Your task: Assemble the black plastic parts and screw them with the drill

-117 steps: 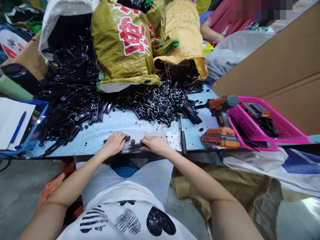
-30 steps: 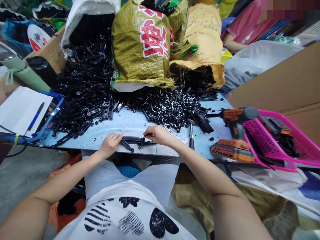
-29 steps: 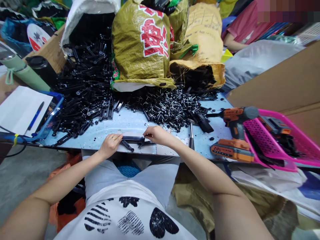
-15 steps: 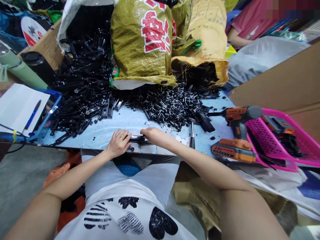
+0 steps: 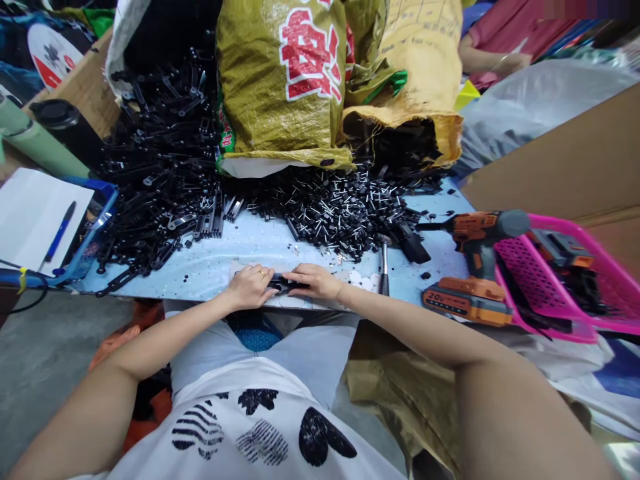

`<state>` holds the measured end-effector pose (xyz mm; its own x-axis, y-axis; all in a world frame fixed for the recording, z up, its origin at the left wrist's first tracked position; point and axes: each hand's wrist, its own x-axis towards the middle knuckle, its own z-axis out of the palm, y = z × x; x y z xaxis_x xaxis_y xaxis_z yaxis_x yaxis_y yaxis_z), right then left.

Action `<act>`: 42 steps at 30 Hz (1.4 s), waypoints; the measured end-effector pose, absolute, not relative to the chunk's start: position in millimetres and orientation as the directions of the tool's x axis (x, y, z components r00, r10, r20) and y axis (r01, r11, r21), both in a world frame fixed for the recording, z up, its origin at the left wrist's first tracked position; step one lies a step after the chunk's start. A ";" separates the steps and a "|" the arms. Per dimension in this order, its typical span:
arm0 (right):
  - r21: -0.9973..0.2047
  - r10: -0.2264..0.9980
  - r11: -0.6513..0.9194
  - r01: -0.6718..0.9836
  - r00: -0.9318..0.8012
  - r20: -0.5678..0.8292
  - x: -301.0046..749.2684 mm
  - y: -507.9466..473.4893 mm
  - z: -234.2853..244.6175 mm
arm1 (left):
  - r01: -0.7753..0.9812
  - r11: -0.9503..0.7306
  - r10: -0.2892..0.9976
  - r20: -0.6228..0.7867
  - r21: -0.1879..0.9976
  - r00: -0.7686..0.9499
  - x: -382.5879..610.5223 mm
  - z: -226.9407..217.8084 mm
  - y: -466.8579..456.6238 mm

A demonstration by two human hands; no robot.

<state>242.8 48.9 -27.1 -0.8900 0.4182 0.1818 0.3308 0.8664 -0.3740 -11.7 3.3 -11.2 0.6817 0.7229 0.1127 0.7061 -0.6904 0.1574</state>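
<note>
Close to the table's front edge, my left hand (image 5: 253,287) and my right hand (image 5: 314,281) face each other across a slim black part (image 5: 283,284). My left fingers close round its left end; a ring is on one of them. The right end is pinched between my right thumb and fingers. Most of the part is covered by the fingers, so its exact shape cannot be made out. Beyond my hands lies a heap of small black pieces with silver pins (image 5: 345,213). A hammer (image 5: 385,267) rests to the right of my right hand.
Long black parts (image 5: 160,180) pile up at the left beside a blue tray (image 5: 107,200) with paper and a pen. Sacks (image 5: 280,87) stand behind. At right are an orange-black cordless drill (image 5: 475,260) and a pink basket (image 5: 550,293). A person's arm (image 5: 490,61) shows far right.
My left hand has shifted right and my right hand has settled lower, fingers now laid along the black part. The co-worker's hand has come into view. The view has tilted slightly.
</note>
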 end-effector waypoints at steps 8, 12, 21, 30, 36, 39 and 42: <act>-0.249 0.440 0.893 0.376 -0.845 0.304 243.8 37.3 -40.6 | 0.751 -0.649 0.761 0.086 0.126 0.643 -2.7 -3.6 -3.2; -0.284 0.568 0.822 0.494 -0.748 0.343 235.6 22.0 -43.2 | 0.859 -0.489 0.872 0.082 0.151 0.482 15.3 -2.3 -10.2; -0.232 0.398 0.909 0.346 -0.885 0.241 246.2 43.1 -39.0 | 0.818 -0.531 0.847 0.105 0.222 0.522 9.0 -10.3 -7.4; -0.084 0.638 0.770 0.633 -0.767 0.070 236.2 29.3 -6.5 | 0.771 -0.611 0.792 0.147 0.182 0.593 -23.9 2.3 6.6; -0.444 0.365 0.878 0.178 -0.849 0.381 218.5 -14.8 79.1 | 0.419 -0.758 0.633 0.410 0.500 0.656 -33.4 59.9 -34.8; -0.586 0.260 0.798 -0.139 -0.798 0.544 200.9 -46.9 95.2 | 0.115 -0.723 0.599 0.536 0.681 0.595 -21.2 90.2 -74.1; -0.577 0.196 0.770 -0.271 -0.761 0.619 173.3 -73.7 70.4 | -0.011 -0.714 0.604 0.623 0.700 0.497 -5.1 94.7 -97.7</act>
<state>173.3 -73.7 70.4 -0.7610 0.1957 0.6186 -0.2713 0.7701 -0.5774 -5.1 -97.7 94.7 0.4974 0.6035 0.6232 -0.0115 -0.7137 0.7004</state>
